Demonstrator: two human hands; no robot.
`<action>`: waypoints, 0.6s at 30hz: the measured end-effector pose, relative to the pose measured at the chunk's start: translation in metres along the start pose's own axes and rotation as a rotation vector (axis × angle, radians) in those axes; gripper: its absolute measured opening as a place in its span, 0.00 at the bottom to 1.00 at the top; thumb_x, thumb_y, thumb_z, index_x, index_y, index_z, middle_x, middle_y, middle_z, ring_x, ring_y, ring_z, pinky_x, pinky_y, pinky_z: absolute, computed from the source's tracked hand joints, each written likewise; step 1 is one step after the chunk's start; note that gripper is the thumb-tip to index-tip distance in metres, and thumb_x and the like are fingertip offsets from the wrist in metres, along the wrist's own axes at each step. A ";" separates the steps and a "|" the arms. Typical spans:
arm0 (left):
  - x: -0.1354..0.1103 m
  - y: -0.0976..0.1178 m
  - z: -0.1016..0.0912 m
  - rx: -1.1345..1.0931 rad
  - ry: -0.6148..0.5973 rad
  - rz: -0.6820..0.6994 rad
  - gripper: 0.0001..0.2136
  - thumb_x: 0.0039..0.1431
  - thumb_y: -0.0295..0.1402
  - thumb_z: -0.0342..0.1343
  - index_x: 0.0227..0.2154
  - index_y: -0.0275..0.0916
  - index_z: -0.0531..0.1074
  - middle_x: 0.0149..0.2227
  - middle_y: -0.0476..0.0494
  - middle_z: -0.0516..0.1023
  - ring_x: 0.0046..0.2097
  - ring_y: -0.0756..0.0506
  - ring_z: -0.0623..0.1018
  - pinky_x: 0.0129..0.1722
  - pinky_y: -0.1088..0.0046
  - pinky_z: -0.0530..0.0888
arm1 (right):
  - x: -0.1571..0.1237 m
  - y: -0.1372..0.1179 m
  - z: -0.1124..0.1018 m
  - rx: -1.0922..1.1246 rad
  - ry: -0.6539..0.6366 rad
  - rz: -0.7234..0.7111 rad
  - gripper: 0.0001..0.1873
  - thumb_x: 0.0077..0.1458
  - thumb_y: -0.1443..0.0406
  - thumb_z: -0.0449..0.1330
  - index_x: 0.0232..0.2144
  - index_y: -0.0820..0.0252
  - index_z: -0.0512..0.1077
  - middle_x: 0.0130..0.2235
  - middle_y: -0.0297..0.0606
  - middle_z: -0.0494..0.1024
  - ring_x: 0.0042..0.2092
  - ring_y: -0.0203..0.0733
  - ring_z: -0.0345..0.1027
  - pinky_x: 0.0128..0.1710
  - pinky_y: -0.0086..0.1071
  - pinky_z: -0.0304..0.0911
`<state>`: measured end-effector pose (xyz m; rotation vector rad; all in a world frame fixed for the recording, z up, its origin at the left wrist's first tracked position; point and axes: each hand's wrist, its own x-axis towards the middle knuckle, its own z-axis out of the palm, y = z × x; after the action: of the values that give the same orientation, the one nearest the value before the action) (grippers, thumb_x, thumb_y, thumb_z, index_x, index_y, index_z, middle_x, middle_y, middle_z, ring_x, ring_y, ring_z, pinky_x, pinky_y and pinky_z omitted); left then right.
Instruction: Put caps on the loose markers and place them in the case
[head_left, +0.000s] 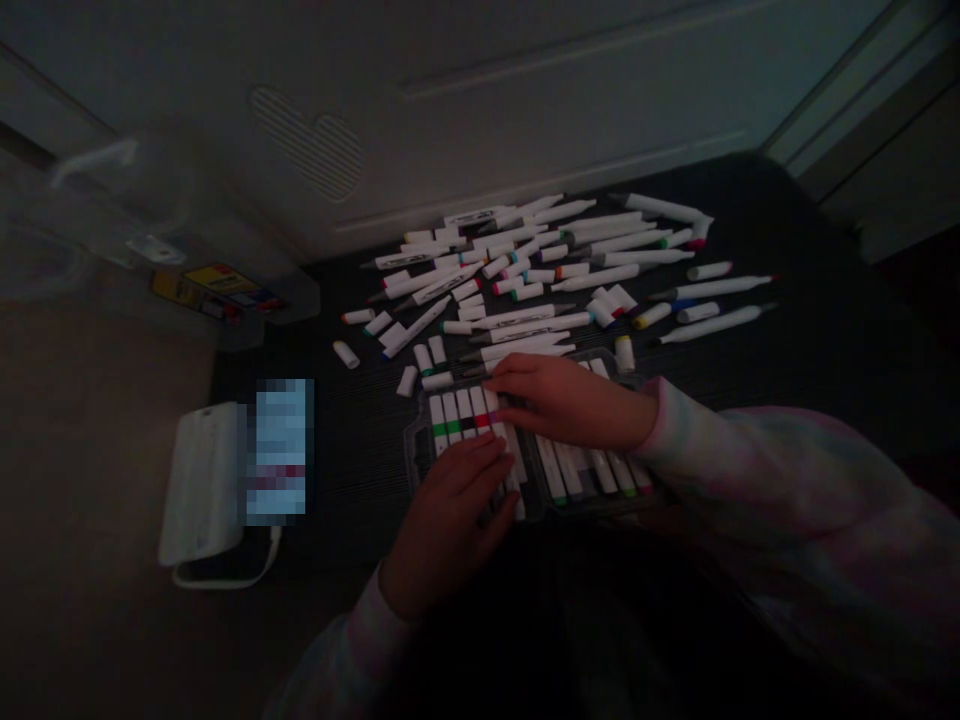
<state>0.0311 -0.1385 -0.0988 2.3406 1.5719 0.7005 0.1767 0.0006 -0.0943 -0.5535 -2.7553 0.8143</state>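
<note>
A clear plastic case (pixel 411 450) lies unfolded at the near edge of the dark tabletop, with white markers in both halves. In its left half, the markers' bands are green, black, red and purple. My right hand (pixel 570 400) reaches across the case, its thumb and fingers closed at the upper end of the purple-banded marker (pixel 493 402). Lower down, my left hand (pixel 454 510) lies over the same row, fingers apart and touching the markers. It covers their lower ends. More markers (pixel 553 470) fill the right half, partly under my right wrist.
Many loose white markers (pixel 525 318) and short caps (pixel 346 354) are spread behind the case. To the left are a lit phone (pixel 277 450), a white power bank (pixel 202 485) with a cable, and a clear handled box (pixel 285 285). A pale panel (pixel 480 130) rises behind the dark table (pixel 810 260).
</note>
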 end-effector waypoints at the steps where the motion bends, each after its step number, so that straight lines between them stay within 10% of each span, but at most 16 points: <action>1: 0.000 0.000 0.000 0.002 -0.004 -0.002 0.12 0.54 0.29 0.52 0.42 0.33 0.68 0.43 0.36 0.75 0.48 0.42 0.72 0.46 0.59 0.74 | 0.000 0.000 0.000 -0.002 -0.003 0.001 0.15 0.53 0.67 0.55 0.43 0.68 0.70 0.42 0.45 0.71 0.43 0.44 0.65 0.45 0.38 0.62; 18: -0.003 0.003 0.004 0.147 -0.029 -0.071 0.19 0.53 0.31 0.51 0.48 0.30 0.62 0.52 0.29 0.65 0.58 0.36 0.61 0.53 0.53 0.66 | -0.001 0.001 0.001 -0.002 0.012 0.023 0.14 0.53 0.66 0.55 0.42 0.67 0.68 0.40 0.46 0.67 0.40 0.44 0.65 0.42 0.39 0.63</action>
<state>0.0351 -0.1425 -0.1020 2.3710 1.7391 0.5506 0.1773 0.0003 -0.0958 -0.5895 -2.7436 0.8112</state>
